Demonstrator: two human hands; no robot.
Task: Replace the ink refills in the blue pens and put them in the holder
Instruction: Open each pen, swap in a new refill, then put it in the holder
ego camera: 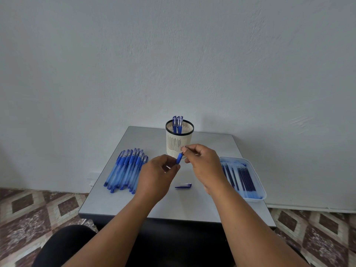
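both hands hold one pen (179,158) above the table (115,201): left hand (157,175) grasps its barrel, right hand (204,163) pinches its tip. holder (179,141) stands just behind.

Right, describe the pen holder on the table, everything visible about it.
The pen holder is a cream-coloured cylindrical cup that looks like plastic, its wall made of narrow vertical slats with gaps between them, finer mesh near the base, and a black ring round the rim. It stands upright near the far edge of the grey table, roughly centred. A few blue pens stand inside, capped ends poking above the rim. The right hand overlaps its lower part in view; contact cannot be told.
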